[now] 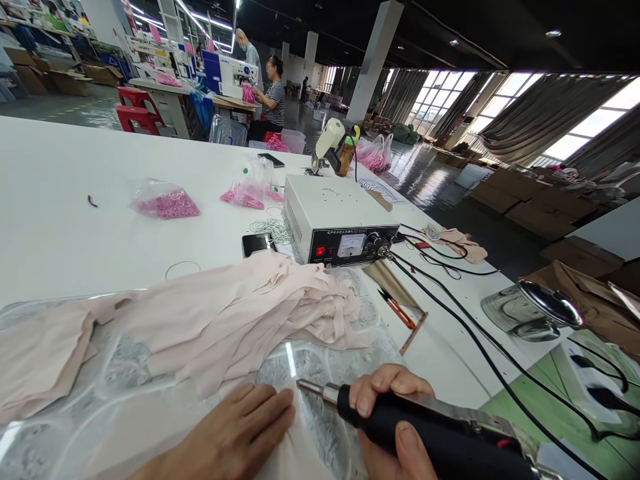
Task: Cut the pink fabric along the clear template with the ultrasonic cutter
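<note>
our left hand: pretty flat, fingers together, on pale pink fabric atop the table | our right hand: curled round the black tool, its tip near our left

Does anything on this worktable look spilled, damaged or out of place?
Nothing looks clearly spilled or damaged. One small dark scrap looks stray: it lies alone at left on the white table, apart from the pale fabric, too small to identify.

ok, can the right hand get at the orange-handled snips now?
Probably not: the right hand is wrapped around the black handpiece, though the orange-handled snips lie nearby with nothing visibly covering them.
</note>
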`<action>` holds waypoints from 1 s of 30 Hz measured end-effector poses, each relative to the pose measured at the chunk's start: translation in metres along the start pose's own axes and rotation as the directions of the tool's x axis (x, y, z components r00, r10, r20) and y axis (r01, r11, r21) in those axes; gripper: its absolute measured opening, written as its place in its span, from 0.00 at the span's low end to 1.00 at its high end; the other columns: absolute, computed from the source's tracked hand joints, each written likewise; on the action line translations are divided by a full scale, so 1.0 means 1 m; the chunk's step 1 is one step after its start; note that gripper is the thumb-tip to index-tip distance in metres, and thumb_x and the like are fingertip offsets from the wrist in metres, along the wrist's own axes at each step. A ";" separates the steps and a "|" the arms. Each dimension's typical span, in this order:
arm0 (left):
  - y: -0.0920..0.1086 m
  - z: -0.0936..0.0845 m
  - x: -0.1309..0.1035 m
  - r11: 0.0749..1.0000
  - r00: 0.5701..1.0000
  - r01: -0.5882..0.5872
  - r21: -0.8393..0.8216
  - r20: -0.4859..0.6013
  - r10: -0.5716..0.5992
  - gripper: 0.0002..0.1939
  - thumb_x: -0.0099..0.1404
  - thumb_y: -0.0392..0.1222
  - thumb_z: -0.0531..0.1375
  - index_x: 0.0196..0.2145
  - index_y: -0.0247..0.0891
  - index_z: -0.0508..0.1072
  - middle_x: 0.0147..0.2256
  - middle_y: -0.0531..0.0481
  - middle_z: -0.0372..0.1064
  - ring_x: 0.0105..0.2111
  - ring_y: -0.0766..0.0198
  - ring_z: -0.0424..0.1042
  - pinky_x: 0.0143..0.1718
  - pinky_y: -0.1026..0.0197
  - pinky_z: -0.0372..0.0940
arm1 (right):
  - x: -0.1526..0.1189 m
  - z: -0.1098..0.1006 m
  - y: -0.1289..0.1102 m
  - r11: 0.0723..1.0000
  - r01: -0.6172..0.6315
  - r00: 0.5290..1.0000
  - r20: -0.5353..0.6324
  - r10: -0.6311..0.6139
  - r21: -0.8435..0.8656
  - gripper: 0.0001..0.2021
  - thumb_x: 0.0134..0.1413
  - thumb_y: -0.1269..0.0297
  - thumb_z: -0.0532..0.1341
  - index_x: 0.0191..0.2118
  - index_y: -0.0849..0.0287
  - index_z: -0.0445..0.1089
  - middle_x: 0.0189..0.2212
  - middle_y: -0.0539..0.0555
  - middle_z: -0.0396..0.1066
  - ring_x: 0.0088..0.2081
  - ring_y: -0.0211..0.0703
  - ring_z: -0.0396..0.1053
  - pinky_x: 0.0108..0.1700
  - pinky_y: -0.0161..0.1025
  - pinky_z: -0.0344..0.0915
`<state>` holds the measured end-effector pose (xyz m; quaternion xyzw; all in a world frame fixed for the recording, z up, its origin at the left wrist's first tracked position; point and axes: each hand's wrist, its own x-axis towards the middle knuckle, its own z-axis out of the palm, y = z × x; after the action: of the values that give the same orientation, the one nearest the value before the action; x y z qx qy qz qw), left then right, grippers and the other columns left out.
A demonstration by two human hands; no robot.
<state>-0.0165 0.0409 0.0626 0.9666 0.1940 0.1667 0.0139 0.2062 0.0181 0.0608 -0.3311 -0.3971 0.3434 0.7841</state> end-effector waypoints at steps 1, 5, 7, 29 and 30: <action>0.000 0.000 0.000 1.000 1.000 0.001 0.000 0.001 -0.001 0.20 0.74 0.27 0.48 0.59 0.33 0.70 0.56 0.43 0.72 0.49 0.57 0.73 0.51 0.58 0.70 | 0.000 0.000 0.000 1.000 0.006 1.000 0.007 -0.006 -0.001 0.06 0.58 0.58 0.59 0.40 0.52 0.68 0.32 0.49 0.62 0.24 0.38 0.68 0.26 0.41 0.70; 0.000 0.003 0.000 1.000 1.000 0.013 -0.028 -0.023 -0.014 0.20 0.72 0.26 0.53 0.59 0.33 0.70 0.56 0.42 0.72 0.50 0.57 0.72 0.53 0.58 0.69 | 0.000 -0.002 0.000 1.000 0.020 0.998 0.058 -0.019 -0.024 0.05 0.60 0.59 0.59 0.38 0.53 0.67 0.32 0.48 0.63 0.24 0.38 0.69 0.25 0.40 0.70; 0.000 0.004 0.000 0.999 0.999 0.024 -0.033 -0.028 -0.024 0.21 0.71 0.26 0.53 0.59 0.34 0.70 0.56 0.42 0.72 0.51 0.57 0.72 0.53 0.58 0.69 | 0.000 -0.002 0.000 0.999 0.016 0.997 0.070 -0.014 -0.035 0.05 0.60 0.59 0.59 0.38 0.52 0.66 0.32 0.48 0.63 0.25 0.38 0.69 0.26 0.40 0.69; -0.002 0.008 -0.003 1.000 1.000 0.004 -0.021 -0.017 -0.004 0.22 0.72 0.26 0.50 0.60 0.33 0.68 0.57 0.43 0.71 0.51 0.57 0.71 0.53 0.58 0.69 | 0.005 0.009 -0.001 0.999 0.033 0.994 0.106 -0.029 -0.037 0.06 0.61 0.58 0.60 0.38 0.52 0.65 0.31 0.47 0.65 0.25 0.36 0.69 0.28 0.37 0.70; -0.002 0.008 -0.004 1.000 1.000 0.004 -0.024 -0.017 -0.004 0.23 0.72 0.25 0.51 0.61 0.34 0.68 0.57 0.43 0.71 0.52 0.57 0.71 0.54 0.58 0.68 | 0.006 0.009 -0.001 0.999 0.036 0.993 0.112 -0.032 -0.038 0.06 0.61 0.58 0.60 0.38 0.53 0.65 0.31 0.47 0.65 0.25 0.36 0.69 0.28 0.37 0.70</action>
<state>-0.0178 0.0417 0.0535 0.9646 0.1939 0.1773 0.0242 0.2015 0.0249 0.0678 -0.3203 -0.4527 0.3398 0.7596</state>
